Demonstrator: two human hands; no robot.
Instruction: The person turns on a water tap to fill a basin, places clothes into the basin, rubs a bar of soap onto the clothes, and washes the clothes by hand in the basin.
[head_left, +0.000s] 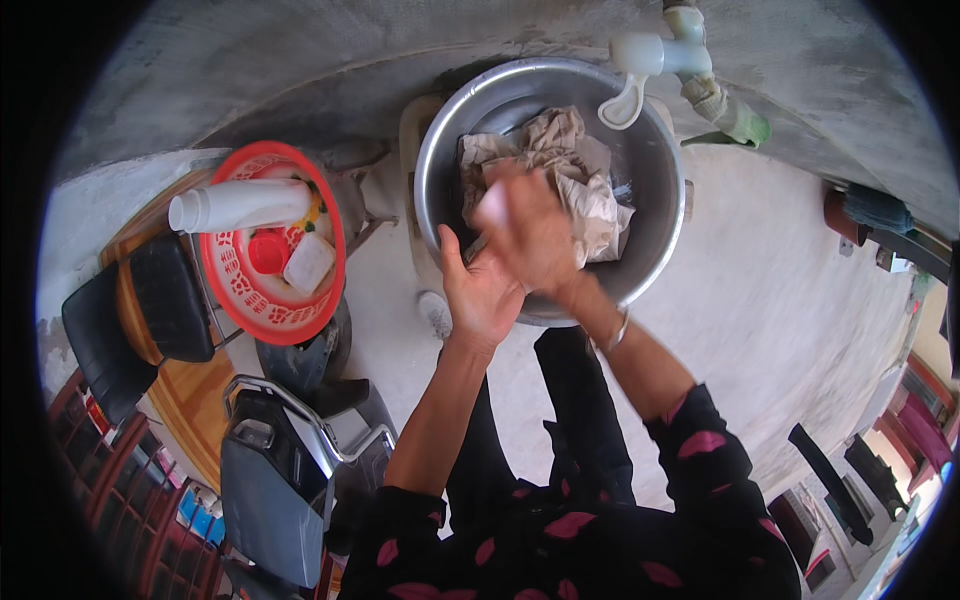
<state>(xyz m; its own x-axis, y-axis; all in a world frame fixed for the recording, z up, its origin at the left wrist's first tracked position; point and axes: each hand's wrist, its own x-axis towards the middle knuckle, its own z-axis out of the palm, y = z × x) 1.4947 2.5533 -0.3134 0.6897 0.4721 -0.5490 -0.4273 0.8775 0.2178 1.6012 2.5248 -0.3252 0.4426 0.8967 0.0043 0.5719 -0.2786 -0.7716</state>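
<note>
A large round metal basin (660, 247) stands before me with a crumpled beige cloth (585, 180) in it. Over the near left part of the basin, my left hand (487, 289) is palm up with its thumb spread; no held thing shows in it. My right hand (536, 232), blurred and wearing a bracelet at the wrist, lies across the fingers of my left hand. A pale pinkish thing (493, 206) shows at my right hand's fingers, too blurred to name; whether the hand grips it, I cannot tell.
A white plastic tap (637, 56) juts over the basin's far right rim. At left, a red patterned basin (337, 300) holds a white bottle (240, 204), a small red container (268, 251) and a whitish block (309, 262). Black padded chairs (169, 296) and a grey vehicle part (274, 487) stand nearer, at left.
</note>
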